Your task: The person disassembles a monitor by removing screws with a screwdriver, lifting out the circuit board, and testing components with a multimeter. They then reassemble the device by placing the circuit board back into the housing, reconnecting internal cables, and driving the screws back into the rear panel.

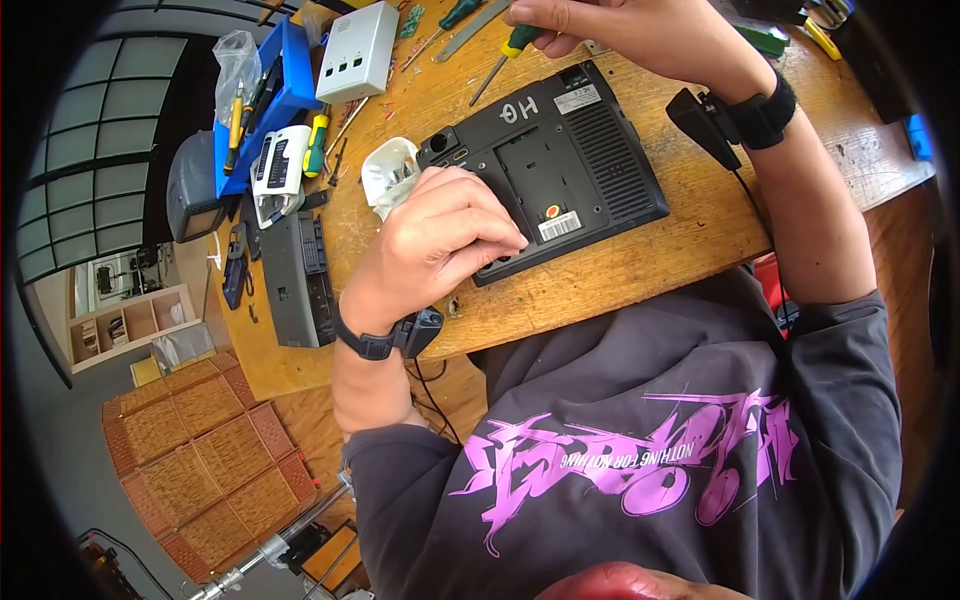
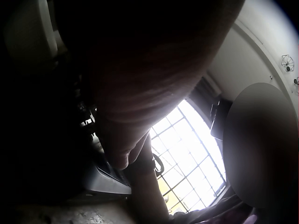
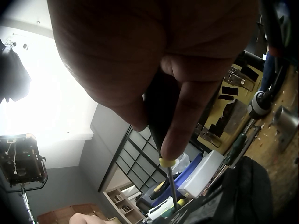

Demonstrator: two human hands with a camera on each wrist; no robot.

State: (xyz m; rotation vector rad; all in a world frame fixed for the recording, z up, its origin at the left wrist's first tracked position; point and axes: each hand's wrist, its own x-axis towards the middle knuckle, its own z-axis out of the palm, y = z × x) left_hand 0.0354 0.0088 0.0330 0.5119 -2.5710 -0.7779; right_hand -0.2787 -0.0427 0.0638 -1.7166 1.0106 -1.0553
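A black laptop (image 1: 545,175) lies underside up on the wooden table, with a recessed bay, vent slots and white handwritten letters. Over its near left corner is my left hand (image 1: 445,235), fingers bent, the fingertips right at the casing's near edge. Whether they pinch something small, I cannot tell. Above the far side of the laptop, my right hand (image 1: 610,35) grips a screwdriver (image 1: 515,42) with a green and yellow handle. Its metal shaft points down and left. In the right wrist view, fingers wrap the dark screwdriver handle (image 3: 161,107). The left wrist view is mostly dark.
Left of the laptop are a white plastic part (image 1: 388,170), a white tester-like box (image 1: 280,165), another yellow-green screwdriver (image 1: 316,145) and a long black case (image 1: 295,280). Behind stand a blue bin (image 1: 290,70) and a white box (image 1: 358,50). More tools lie along the far side.
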